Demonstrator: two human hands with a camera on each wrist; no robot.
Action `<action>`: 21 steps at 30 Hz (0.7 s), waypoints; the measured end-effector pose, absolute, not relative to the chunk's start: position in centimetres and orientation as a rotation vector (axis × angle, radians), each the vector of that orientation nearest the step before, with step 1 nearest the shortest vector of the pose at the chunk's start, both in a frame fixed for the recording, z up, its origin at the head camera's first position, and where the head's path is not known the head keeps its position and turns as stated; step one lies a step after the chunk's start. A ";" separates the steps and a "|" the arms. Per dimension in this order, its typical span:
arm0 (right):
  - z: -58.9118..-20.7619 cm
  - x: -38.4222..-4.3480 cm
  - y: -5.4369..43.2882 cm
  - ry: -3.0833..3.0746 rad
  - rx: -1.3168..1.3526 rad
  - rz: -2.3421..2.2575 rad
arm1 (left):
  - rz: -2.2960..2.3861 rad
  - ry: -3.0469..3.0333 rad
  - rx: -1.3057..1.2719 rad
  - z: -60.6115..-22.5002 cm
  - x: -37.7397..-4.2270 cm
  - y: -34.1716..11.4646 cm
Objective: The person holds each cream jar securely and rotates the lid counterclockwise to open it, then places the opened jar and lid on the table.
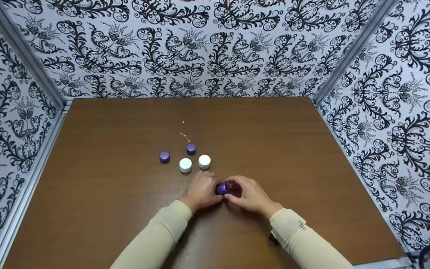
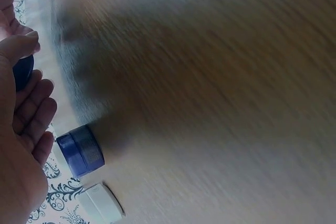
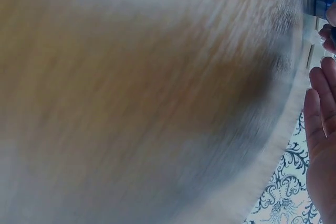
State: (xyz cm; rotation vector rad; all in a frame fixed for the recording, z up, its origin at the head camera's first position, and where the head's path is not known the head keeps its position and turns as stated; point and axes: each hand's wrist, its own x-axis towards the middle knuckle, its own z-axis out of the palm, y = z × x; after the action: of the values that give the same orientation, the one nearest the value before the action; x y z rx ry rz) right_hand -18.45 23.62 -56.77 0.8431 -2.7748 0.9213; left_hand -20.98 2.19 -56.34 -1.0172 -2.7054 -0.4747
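Near the middle of the brown table, a small purple jar [image 1: 222,188] is held between the two hands. My left hand [image 1: 201,189] grips it from the left; in the left wrist view its dark side [image 2: 23,72] shows below the thumb. From the other side, my right hand [image 1: 251,195] pinches the jar with thumb and forefinger, its other fingers spread away in the right wrist view. Much of the jar is hidden by the fingers. Just beyond the left hand stand two white jars, one nearer [image 1: 185,165] and one to its right [image 1: 204,161].
Two more purple jars stand farther back, one at the left [image 1: 164,157] and one behind the white jars [image 1: 191,149]. Small bright specks [image 1: 185,136] mark the table [image 1: 274,142] beyond them. Patterned walls [image 1: 185,48] with metal edging enclose the back and sides.
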 end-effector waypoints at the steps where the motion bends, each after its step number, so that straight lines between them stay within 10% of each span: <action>1: -56.8 -18.4 23.6 -2.782 0.835 0.935 | -0.474 -2.704 -1.018 -56.3 -21.0 2.2; 21: -56.7 -18.4 23.4 -2.757 0.797 1.068 | -0.457 -2.691 -1.003 -56.3 -21.0 2.2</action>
State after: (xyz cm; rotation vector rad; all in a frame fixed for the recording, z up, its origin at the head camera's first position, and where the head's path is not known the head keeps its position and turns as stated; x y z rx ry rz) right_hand -18.38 23.40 -56.70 0.7972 -2.7571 1.0683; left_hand -20.95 2.21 -56.35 -1.0029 -2.6905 -0.4567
